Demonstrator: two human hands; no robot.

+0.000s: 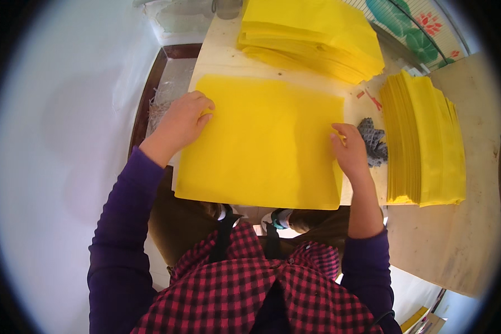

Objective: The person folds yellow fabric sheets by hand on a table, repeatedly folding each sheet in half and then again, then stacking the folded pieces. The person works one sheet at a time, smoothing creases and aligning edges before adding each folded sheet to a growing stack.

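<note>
A thin yellow cloth-like sheet (pixel 250 145) lies in front of me, its near edge reaching past the table's front. Over its upper left edge, my left hand (pixel 185 119) has its fingers bent, with a gap between fingertips and thumb. My right hand (pixel 350 149) is at the sheet's right edge, its index finger and thumb curled together on that edge. Shading runs down the right part of the sheet, and its far edge looks blurred. How firmly the fingertips grip is hard to see.
Behind the sheet is a thick yellow stack (pixel 312 39) on the wooden table (pixel 217 55). Another yellow stack (pixel 426 139) stands at the right. Crumpled grey cloth (pixel 373 142) and red scraps (pixel 373 99) lie between. A white wall (pixel 67 139) rises on the left.
</note>
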